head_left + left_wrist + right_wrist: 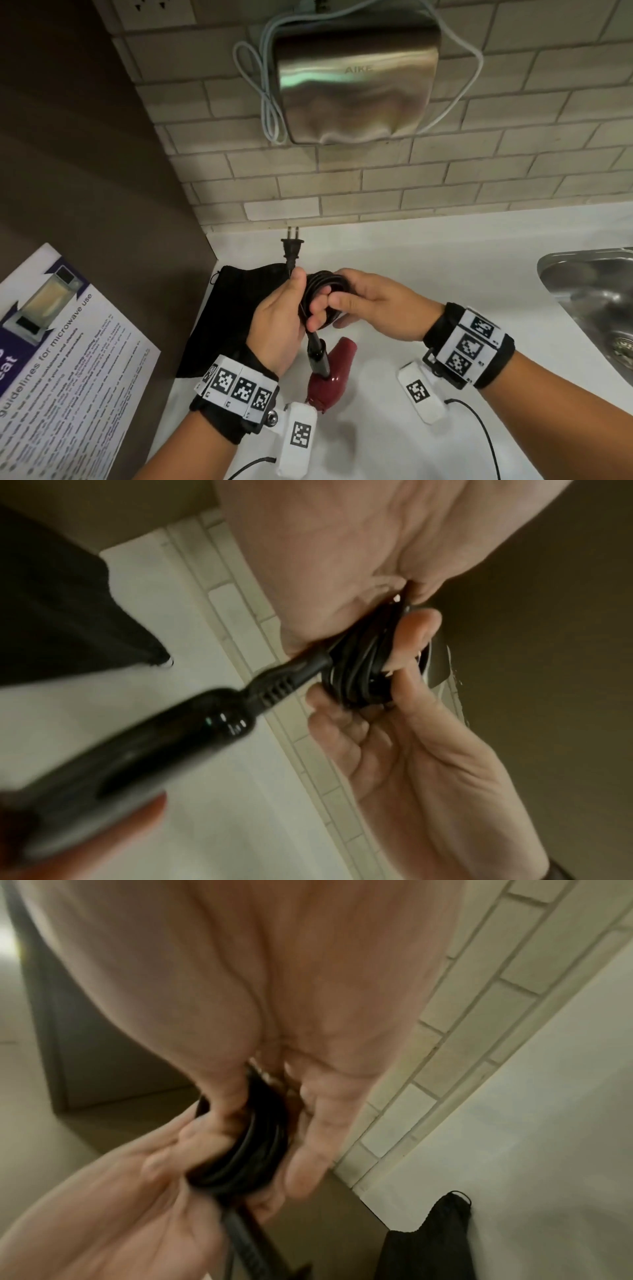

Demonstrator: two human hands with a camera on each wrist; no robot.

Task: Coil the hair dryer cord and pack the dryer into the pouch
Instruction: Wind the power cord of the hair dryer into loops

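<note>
Both hands (281,308) gripping coiled cord (322,284) — black pouch (236,308) lying flat

Black wristbands (474,347), white tag panels (square black-white codes); white camera units (295,438), thin black cables, probably plugged in.

The dryer (330,371) looks like glossy maroon plastic with a shiny black handle (143,739). Above it, the coiled cord (320,294) is smooth black rubber. Left of it lies a matt black cloth pouch (233,308); right, a brushed-metal sink (589,291).
</note>
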